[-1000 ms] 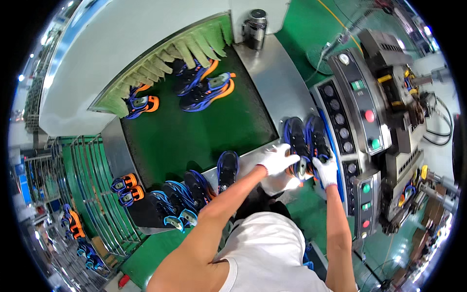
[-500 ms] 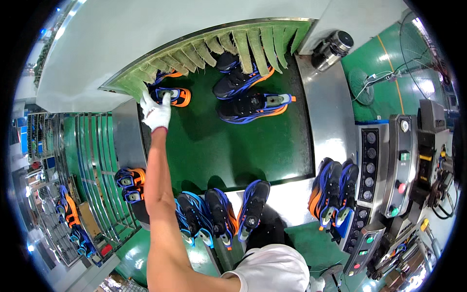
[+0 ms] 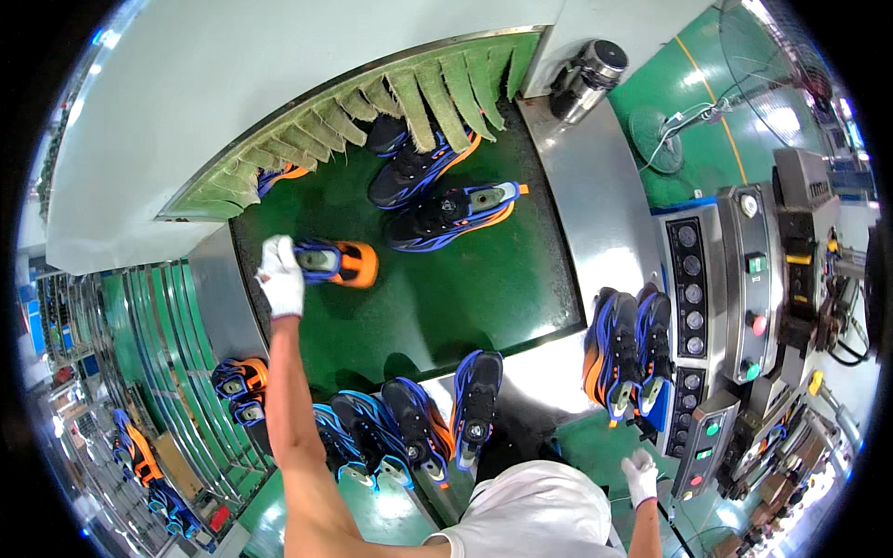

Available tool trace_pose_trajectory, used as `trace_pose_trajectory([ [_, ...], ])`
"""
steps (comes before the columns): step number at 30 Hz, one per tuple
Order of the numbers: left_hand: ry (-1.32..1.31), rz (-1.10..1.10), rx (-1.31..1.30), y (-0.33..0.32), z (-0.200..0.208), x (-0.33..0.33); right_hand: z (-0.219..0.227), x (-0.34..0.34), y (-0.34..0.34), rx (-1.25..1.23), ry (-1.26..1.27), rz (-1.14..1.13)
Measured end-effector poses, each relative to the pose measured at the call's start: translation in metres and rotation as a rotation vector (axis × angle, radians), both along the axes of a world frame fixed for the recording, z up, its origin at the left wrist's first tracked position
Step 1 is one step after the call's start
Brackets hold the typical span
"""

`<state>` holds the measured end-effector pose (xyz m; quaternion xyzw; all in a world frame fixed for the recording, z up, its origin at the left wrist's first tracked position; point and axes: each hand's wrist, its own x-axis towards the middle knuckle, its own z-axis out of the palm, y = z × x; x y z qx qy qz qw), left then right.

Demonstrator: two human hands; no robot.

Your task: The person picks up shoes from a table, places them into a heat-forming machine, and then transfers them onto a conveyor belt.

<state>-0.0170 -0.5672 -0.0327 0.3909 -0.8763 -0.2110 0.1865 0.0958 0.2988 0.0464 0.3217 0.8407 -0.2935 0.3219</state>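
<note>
My left hand (image 3: 282, 276), in a white glove, is closed on the front part of a black, blue and orange sports shoe (image 3: 356, 264). The shoe's orange heel points right, over the left side of the green conveyor belt (image 3: 446, 307); its toe is hidden by the glove. Low on the right, my right hand (image 3: 640, 476), also gloved, holds nothing, and its fingers look loosely apart. Farther back on the belt lie a sports shoe (image 3: 446, 219) and another sports shoe (image 3: 409, 177) behind it, heels to the right.
Green cloth strips (image 3: 353, 107) hang over the machine opening, partly covering more shoes. Several shoes (image 3: 409, 423) stand along the metal front ledge. A pair (image 3: 614, 349) sits right, beside the control panel (image 3: 744, 288). A metal flask (image 3: 588, 82) stands at back right; a wire rack (image 3: 177, 344) is left.
My left hand has drawn the shoe away from the strips, toward me. My right hand has risen into clearer view at lower right. The whole view has shifted and tilted slightly.
</note>
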Motion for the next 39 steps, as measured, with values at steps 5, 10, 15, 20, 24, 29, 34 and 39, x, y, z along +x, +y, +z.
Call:
trace_pose_trajectory([
  [5, 0.23, -0.313, 0.331, 0.147, 0.073, -0.006, 0.036, -0.058, -0.107, -0.445, 0.254, -0.031],
  [10, 0.413, -0.468, 0.965, 0.294, 0.135, -0.051, 0.111, -0.09, -0.176, -0.882, 0.405, -0.068],
  [15, 0.357, -0.84, 0.98, 0.447, 0.213, -0.088, 0.19, -0.081, -0.142, -0.978, 0.705, -0.123],
  [20, 0.342, -1.45, 0.35, 0.622, 0.262, -0.099, 0.227, -0.072, -0.047, -0.455, 0.74, 0.198],
  [24, 0.394, -1.985, 0.077, 0.773, 0.32, -0.062, 0.194, -0.057, 0.021, -0.263, 0.872, 0.159],
  [29, 0.297, -2.356, -0.042, 0.912, 0.359, -0.038, 0.192, -0.012, 0.119, -0.459, 1.133, -0.361],
  [34, 0.257, -2.031, 0.643, 1.053, 0.332, -0.073, 0.183, 0.078, 0.174, -1.042, 1.214, -1.064],
  [39, -0.093, -1.677, 0.378, 1.193, 0.24, -0.133, 0.165, 0.133, 0.179, -0.988, 1.372, -1.442],
])
